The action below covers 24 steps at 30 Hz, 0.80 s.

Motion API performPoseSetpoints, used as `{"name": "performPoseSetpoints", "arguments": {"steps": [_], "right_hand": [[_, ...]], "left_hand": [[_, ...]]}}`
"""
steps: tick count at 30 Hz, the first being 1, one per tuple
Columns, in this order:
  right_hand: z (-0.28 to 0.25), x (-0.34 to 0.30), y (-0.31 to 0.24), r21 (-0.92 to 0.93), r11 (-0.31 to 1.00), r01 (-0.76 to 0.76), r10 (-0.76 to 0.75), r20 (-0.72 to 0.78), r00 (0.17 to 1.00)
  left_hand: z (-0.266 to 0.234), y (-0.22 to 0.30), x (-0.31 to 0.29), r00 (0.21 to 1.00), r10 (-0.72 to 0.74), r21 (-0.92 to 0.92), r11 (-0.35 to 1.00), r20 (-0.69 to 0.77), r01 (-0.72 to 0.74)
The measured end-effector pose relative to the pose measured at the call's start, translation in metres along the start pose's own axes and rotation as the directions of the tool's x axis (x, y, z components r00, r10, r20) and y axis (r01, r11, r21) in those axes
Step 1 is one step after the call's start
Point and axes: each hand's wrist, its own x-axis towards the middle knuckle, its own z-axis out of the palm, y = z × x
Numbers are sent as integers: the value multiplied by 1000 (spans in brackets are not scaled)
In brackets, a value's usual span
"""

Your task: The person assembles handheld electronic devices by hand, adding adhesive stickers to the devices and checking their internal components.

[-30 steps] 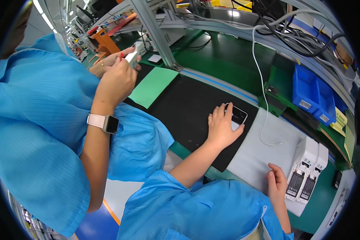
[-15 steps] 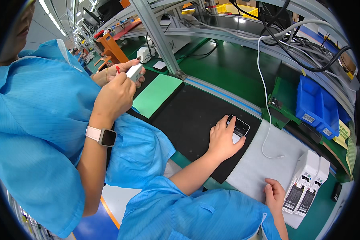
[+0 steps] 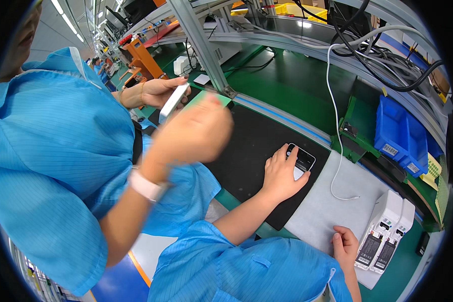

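My left hand (image 3: 281, 180) lies over a smartphone (image 3: 303, 160) on the black mat (image 3: 246, 146). Its fingers are spread across the phone's left side, and the thumb reaches the lower right; part of the phone is hidden under the hand. At the edge of the pale grey sheet (image 3: 332, 196) rests my right hand (image 3: 345, 247), loosely bent, fingers apart, with nothing visible in it. Just right of it are two white devices (image 3: 387, 216) side by side, dark labelled panels showing on them.
A co-worker in blue (image 3: 60, 151) at my left holds a white device (image 3: 174, 102); their other hand (image 3: 196, 131) is blurred over the mat. A white cable (image 3: 335, 121) hangs onto the grey sheet. Blue bins (image 3: 400, 133) stand at right, below bundled cables (image 3: 387, 65).
The co-worker's nearer hand has swung right and away from the white device, which is now tilted more upright. My two hands and the smartphone stay in place.
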Motion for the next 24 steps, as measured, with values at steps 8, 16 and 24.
{"name": "performPoseSetpoints", "arguments": {"steps": [8, 16, 24], "right_hand": [[-1, 0, 0, -4, 1000, -5, 5, 3, 1000], [-1, -1, -1, -25, 1000, -15, 15, -2, 1000], [1, -1, -6, 6, 1000, -2, 2, 13, 1000]], "left_hand": [[-64, 25, 23, 714, 687, 222, 681, 135, -698], [-47, 37, 71, 674, 264, -23, 939, 690, -344], [31, 29, 82, 351, 177, 132, 702, 920, -700]]}}
